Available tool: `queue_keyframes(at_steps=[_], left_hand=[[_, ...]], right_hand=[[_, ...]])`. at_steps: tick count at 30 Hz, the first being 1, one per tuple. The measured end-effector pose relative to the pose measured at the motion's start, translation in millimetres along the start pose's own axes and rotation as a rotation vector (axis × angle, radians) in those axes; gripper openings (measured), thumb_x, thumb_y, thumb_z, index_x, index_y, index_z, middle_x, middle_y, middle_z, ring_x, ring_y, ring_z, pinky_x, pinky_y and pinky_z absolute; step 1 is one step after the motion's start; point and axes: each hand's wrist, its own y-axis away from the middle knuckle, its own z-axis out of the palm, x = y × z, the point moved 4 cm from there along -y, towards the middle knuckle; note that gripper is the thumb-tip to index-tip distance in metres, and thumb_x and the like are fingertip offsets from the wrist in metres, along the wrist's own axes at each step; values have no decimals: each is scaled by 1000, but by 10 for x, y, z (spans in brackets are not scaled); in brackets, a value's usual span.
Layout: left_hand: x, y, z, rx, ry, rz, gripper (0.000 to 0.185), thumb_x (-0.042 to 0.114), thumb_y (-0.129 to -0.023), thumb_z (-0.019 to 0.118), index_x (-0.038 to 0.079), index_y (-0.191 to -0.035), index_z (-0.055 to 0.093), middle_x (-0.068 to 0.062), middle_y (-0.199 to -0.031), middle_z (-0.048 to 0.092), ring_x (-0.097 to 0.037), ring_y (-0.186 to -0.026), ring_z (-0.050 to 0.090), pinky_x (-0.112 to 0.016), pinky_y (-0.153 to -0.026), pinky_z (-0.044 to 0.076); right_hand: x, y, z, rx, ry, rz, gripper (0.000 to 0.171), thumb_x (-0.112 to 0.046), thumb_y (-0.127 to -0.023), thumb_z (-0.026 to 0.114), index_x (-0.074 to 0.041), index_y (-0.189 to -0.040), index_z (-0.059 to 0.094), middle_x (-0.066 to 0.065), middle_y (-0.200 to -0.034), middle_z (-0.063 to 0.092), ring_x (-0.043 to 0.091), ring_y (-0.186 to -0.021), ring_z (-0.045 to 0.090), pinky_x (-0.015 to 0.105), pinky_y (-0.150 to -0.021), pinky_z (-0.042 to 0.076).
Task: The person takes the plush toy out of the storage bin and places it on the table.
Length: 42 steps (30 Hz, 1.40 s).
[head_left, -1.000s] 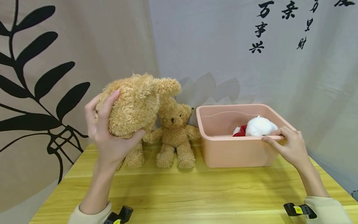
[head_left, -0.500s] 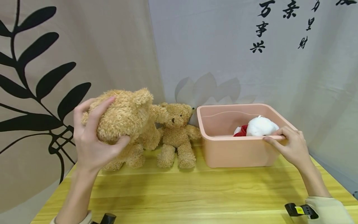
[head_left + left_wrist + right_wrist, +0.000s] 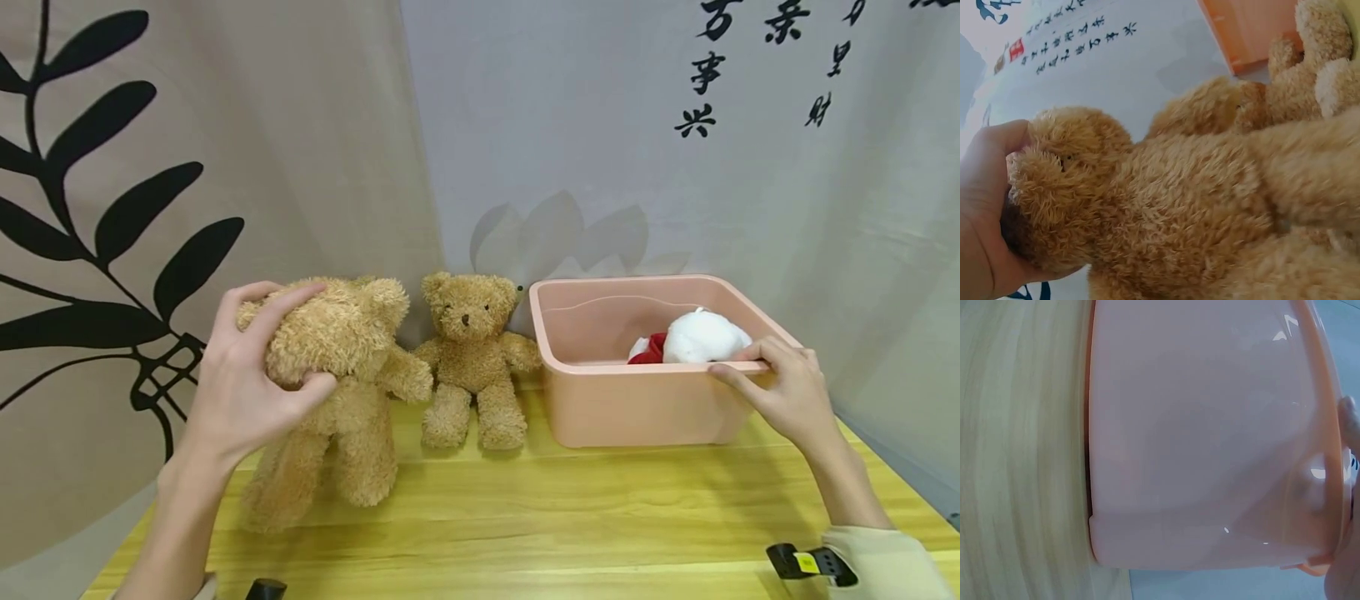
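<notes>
My left hand [image 3: 251, 375] grips a tan teddy bear [image 3: 352, 408] by the head, thumb on one side and fingers over the top. The bear is upright with its legs hanging down close over the table; the left wrist view shows its face [image 3: 1069, 162] and belly. Right beside it a second teddy bear [image 3: 468, 367] sits facing me, arms out. My right hand [image 3: 783, 392] pinches the front rim of a pink plastic bin [image 3: 630, 408], thumb outside and fingers over the edge. Inside the bin lies a white plush toy [image 3: 705, 336] with a red part.
The wooden table [image 3: 525, 517] runs up to a cloth backdrop [image 3: 570, 125] printed with leaves and characters. The seated bear is close to the bin's left side. A dark wrist strap [image 3: 810, 564] sits at my right sleeve.
My left hand has lowered the held bear and brought its legs forward over the table, uncovering more of the seated bear. My right hand has stayed on the bin's rim.
</notes>
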Motion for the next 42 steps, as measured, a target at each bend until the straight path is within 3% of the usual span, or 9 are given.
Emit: queue_keyframes(at_steps=[5, 11, 18, 21, 25, 28, 31, 38, 42], left_hand=[[-112, 58, 16, -180, -30, -138, 81, 6, -66, 73, 24, -143, 57, -18, -136, 44, -40, -106, 47, -47, -70, 35], [-268, 95, -33, -289, -58, -223, 78, 6, -73, 71, 24, -147, 53, -19, -140, 40, -40, -106, 47, -41, -65, 33], [-616, 208, 33, -516, -105, -325, 75, 17, -82, 74, 15, -151, 46, -24, -140, 40, -46, -115, 46, -71, -78, 43], [-792, 320, 175, -634, -117, -365, 71, 22, -86, 71, 10, -151, 44, -27, -136, 41, -46, -111, 48, -70, -79, 44], [-985, 462, 299, -745, -128, -474, 74, 33, -94, 62, 0, -154, 33, -42, -152, 20, -61, -136, 26, -83, -91, 31], [-1039, 513, 309, -768, -112, -540, 79, 39, -99, 55, -4, -157, 23, -46, -153, -8, -68, -137, -1, -89, -91, 14], [-1032, 524, 303, -770, -108, -558, 84, 46, -101, 51, -3, -159, 15, -44, -153, -17, -72, -135, -1, -90, -88, 16], [-1012, 529, 343, -748, -189, -505, 112, 69, -88, 62, -2, -159, 12, -50, -150, -1, -75, -127, 19, -86, -86, 30], [-1040, 536, 368, -706, -188, -517, 116, 62, -83, 72, -2, -159, 11, -49, -149, 7, -72, -125, 27, -83, -85, 37]], right_hand=[[-1, -1, -9, 5, 2, -4, 25, -18, -78, 88, -14, -77, 63, -17, -74, 57, -5, -75, 44, 34, -86, 22], [-1, 0, -11, 9, 6, -8, 25, -17, -77, 88, -14, -76, 63, -17, -73, 56, -4, -71, 43, 32, -85, 22], [9, -19, -5, -1, 5, -14, 25, -17, -78, 87, -14, -76, 63, -16, -73, 56, -3, -72, 43, 32, -84, 21], [11, -25, 1, 2, 4, -17, 25, -17, -78, 87, -14, -77, 63, -15, -74, 56, -2, -73, 43, 33, -84, 21], [5, -17, 30, 0, 3, -15, 24, -16, -77, 88, -13, -77, 63, -15, -73, 57, -3, -72, 43, 36, -83, 23], [-1, -16, 38, 1, -1, -16, 24, -15, -77, 88, -13, -77, 64, -15, -73, 57, -3, -72, 43, 38, -83, 23], [-3, -23, 19, 10, -4, -17, 25, -14, -76, 88, -11, -77, 63, -15, -72, 57, -3, -70, 43, 36, -83, 22], [-1, -7, 5, 9, 7, -11, 26, -14, -77, 88, -11, -78, 62, -14, -72, 55, -1, -69, 41, 31, -84, 20], [12, -2, 4, 5, 10, -7, 26, -16, -77, 88, -12, -78, 62, -14, -71, 55, 0, -69, 41, 29, -84, 19]])
